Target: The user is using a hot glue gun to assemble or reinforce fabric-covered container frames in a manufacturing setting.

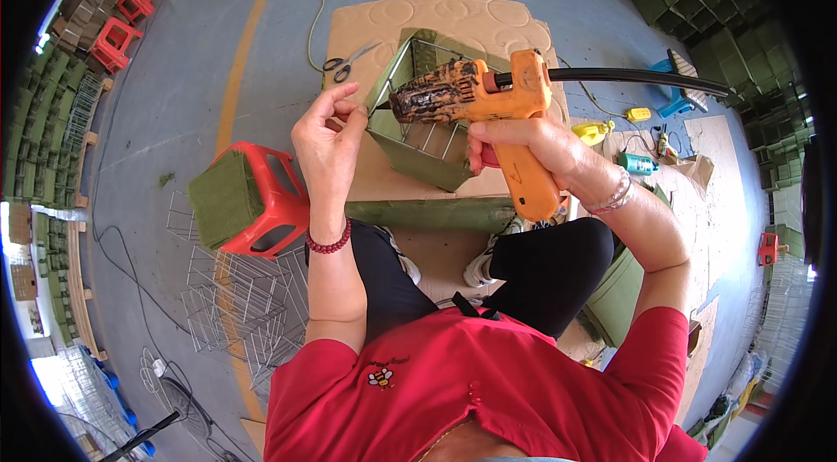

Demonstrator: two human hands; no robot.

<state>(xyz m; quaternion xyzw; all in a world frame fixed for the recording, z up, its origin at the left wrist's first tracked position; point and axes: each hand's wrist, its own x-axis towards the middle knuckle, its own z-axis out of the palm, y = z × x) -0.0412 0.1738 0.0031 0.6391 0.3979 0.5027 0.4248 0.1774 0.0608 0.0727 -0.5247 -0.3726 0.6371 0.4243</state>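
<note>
My right hand [523, 144] grips the handle of an orange glue gun [529, 83], its body smeared with dark residue. A long black glue stick [636, 75] runs out of the gun's back end to the right. The nozzle points left, at the corner of a box with a wire frame and green fabric sides [418, 164]. Beside that corner is my left hand [330, 135], thumb and forefinger pinched together. Whatever lies between those fingertips is too small to make out. The gun covers part of the box's far side.
Under the box is a cardboard-topped work surface [366, 19], with scissors [342, 68] at its left. A red stool [277, 200] bearing green fabric pieces [225, 200] stands at left, wire frames [240, 296] near it. At right lie a green bottle [639, 164] and a cardboard sheet.
</note>
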